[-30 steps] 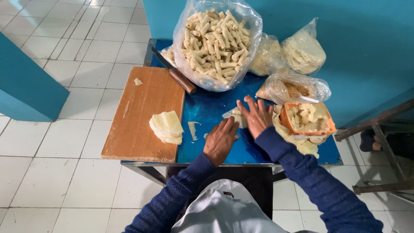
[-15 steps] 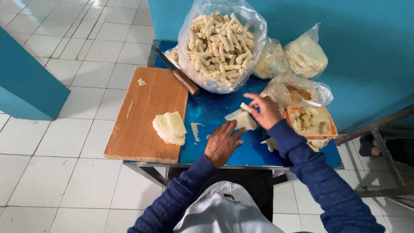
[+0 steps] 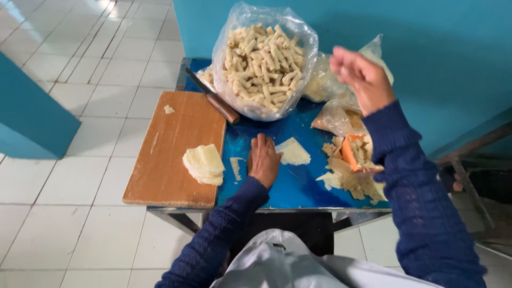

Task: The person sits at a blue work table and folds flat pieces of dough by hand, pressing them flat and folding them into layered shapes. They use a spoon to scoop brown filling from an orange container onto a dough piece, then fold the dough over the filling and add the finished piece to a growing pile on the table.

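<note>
Flat on the blue bench [image 3: 298,186] lies a pale triangular dough sheet [image 3: 292,152], close to the middle of the view, and the left hand [image 3: 263,160] rests palm down just beside it at its 9 o'clock, fingers spread and touching the bench, gripping nothing. At 9 o'clock from that hand a small dough scrap [image 3: 236,167] lies on the blue surface, and further the same way a stack of dough sheets [image 3: 204,164] sits on the right edge of a wooden cutting board [image 3: 170,144]. The right hand [image 3: 361,74] is raised in the air at 1 o'clock from the triangular sheet, well apart from it; it is blurred, the fingers loosely curled, and whether its grip holds anything cannot be told. Below that hand, at 3 o'clock from the sheet, an orange tray of filling [image 3: 358,154] stands among more loose dough pieces [image 3: 346,178]. At 12 o'clock a large clear bag of rolled pastries [image 3: 264,58] stands open, with a wooden-handled knife [image 3: 214,98] lying at its left foot and smaller plastic bags [image 3: 330,85] to its right.
</note>
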